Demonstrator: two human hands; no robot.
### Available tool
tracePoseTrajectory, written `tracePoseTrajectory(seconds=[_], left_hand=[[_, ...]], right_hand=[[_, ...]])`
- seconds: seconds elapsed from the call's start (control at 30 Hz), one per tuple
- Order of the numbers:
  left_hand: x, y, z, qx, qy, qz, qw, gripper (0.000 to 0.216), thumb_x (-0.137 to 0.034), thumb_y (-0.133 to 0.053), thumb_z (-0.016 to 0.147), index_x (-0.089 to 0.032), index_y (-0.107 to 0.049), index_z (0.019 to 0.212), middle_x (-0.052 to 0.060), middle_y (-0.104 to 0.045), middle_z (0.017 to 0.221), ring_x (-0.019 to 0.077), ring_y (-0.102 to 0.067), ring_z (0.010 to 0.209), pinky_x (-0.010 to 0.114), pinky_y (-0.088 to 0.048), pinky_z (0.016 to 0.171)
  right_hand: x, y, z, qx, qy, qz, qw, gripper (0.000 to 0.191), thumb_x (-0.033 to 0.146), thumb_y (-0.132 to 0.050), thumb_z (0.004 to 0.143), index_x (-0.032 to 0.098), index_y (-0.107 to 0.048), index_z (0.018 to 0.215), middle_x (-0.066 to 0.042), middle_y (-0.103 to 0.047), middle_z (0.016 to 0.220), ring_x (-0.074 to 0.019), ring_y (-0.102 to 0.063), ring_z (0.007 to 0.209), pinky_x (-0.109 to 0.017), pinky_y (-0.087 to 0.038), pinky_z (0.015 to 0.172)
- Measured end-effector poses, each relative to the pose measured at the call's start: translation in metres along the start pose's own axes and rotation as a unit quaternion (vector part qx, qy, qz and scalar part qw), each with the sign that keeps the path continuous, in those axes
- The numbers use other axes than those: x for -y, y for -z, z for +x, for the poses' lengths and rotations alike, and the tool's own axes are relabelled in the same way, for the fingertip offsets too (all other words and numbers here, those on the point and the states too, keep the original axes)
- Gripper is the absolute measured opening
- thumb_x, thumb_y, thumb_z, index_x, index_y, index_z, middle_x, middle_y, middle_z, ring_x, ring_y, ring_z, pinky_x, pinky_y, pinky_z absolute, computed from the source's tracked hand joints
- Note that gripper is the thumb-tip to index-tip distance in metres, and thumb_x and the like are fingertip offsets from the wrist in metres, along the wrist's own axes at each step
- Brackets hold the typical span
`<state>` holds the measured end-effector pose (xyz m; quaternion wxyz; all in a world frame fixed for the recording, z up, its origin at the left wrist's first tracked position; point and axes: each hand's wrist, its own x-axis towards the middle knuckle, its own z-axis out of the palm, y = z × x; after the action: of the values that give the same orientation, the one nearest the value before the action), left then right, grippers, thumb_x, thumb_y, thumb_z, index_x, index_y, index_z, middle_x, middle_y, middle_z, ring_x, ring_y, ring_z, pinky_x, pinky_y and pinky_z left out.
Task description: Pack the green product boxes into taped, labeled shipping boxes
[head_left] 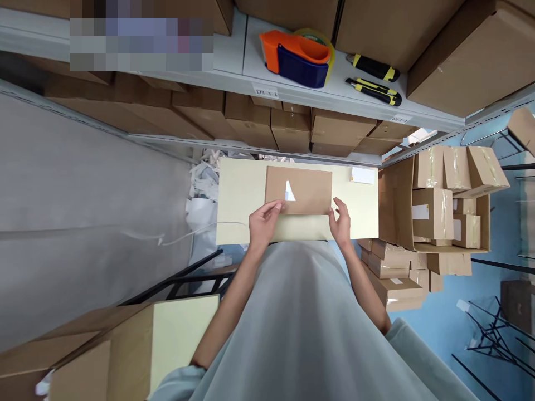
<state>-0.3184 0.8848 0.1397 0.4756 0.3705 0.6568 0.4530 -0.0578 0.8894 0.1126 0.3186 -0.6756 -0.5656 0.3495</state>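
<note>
A flat brown cardboard box (pixel 311 192) lies on the pale yellow tabletop (pixel 240 192) in front of me. On its left half sits a white, roughly triangular piece of paper or label (pixel 290 192) with a bluish patch. My left hand (pixel 263 223) is at the box's lower left corner, thumb and fingers pinched together just below the white piece. Whatever is between those fingertips, if anything, is too small to make out. Beside the lower right corner, my right hand (pixel 340 223) is open, fingers apart, its thumb close to the box edge.
Small white labels (pixel 363 175) lie at the table's right end. Above, a shelf (pixel 246 55) holds an orange and blue tape dispenser (pixel 296 58), utility knives (pixel 374 92) and cartons. To the right, a large open carton (pixel 395 206) contains small boxes. White scraps (pixel 204 184) are heaped left.
</note>
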Motion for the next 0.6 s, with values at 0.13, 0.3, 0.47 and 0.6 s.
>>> tracePoseTrajectory(seconds=[0.13,0.3,0.47,0.6], left_hand=[[-0.038,-0.01,-0.012,0.022,0.008,-0.066,0.998,0.047,-0.059,-0.083,0.09,-0.018,-0.084,0.113,0.013,-0.087,0.114,0.0297,-0.084,0.105,0.051,-0.064,0.111],[-0.069,-0.013,-0.022,0.059,0.031,-0.07,0.995,0.048,-0.058,-0.089,0.086,-0.019,-0.084,0.112,0.013,-0.086,0.118,0.0324,-0.083,0.113,0.055,-0.061,0.116],[-0.086,-0.013,-0.028,0.081,0.036,-0.072,0.993,0.047,-0.062,-0.092,0.082,-0.02,-0.083,0.102,0.012,-0.086,0.105,0.0338,-0.084,0.107,0.056,-0.066,0.108],[-0.093,-0.014,-0.031,0.089,0.028,-0.065,0.994,0.047,-0.065,-0.092,0.081,-0.021,-0.081,0.094,0.01,-0.085,0.093,0.0339,-0.085,0.101,0.054,-0.069,0.1]], right_hand=[[0.034,0.011,0.004,0.031,0.034,0.033,0.998,0.048,0.057,-0.049,0.113,0.023,-0.073,0.136,-0.016,-0.074,0.141,-0.0291,-0.07,0.135,-0.049,-0.06,0.114],[0.074,0.022,-0.004,0.058,0.053,0.104,0.992,0.038,0.056,-0.058,0.112,0.026,-0.079,0.124,-0.01,-0.082,0.126,-0.0265,-0.078,0.118,-0.045,-0.065,0.107],[0.104,0.027,-0.017,0.089,0.072,0.139,0.984,0.031,0.053,-0.063,0.111,0.029,-0.08,0.122,-0.006,-0.084,0.119,-0.0242,-0.081,0.113,-0.041,-0.067,0.104],[0.119,0.028,-0.022,0.097,0.094,0.155,0.979,0.031,0.053,-0.064,0.111,0.029,-0.082,0.12,-0.005,-0.084,0.115,-0.0225,-0.082,0.105,-0.04,-0.068,0.1]])
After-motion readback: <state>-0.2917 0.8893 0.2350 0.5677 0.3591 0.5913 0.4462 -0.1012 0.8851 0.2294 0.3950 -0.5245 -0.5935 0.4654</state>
